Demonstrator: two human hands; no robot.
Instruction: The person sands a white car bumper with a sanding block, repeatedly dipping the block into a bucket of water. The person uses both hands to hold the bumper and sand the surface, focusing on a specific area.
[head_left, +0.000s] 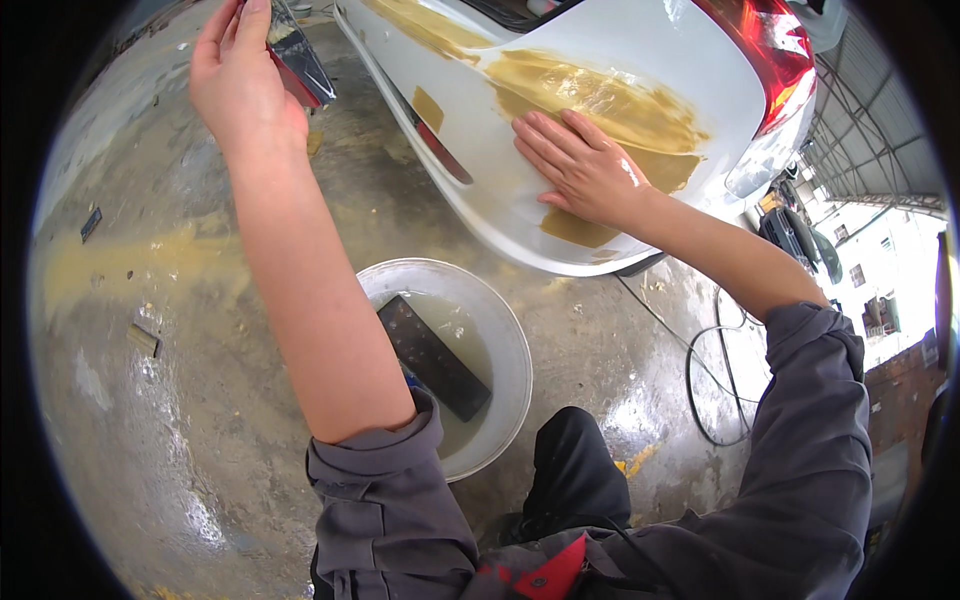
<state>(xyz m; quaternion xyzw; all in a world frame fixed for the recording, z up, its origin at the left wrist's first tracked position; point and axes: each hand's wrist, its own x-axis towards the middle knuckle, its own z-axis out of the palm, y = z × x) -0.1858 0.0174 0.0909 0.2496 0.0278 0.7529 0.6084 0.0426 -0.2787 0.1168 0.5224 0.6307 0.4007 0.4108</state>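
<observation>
My left hand (244, 90) is raised at the top left, its fingers around a black and red block (304, 56), probably a sanding block; the frame edge cuts off part of both. Flat on a white car's rear bumper (495, 195) lies my right hand (581, 169), wet, palm down, fingers slightly spread. Beneath and beside it are smoothed tan patches of body filler (585, 94). Below the bumper, a pale bucket (514, 360) contains cloudy water (454, 319) and a dark rectangular block (439, 360). My left forearm hides the bucket's left side.
A red tail light (776, 60) sits above the bumper corner. Black cable or hose (694, 397) loops over the wet concrete floor (225, 420) at right. Small scraps, including a short block (144, 340), lie at left. My knee (577, 465) is beside the bucket.
</observation>
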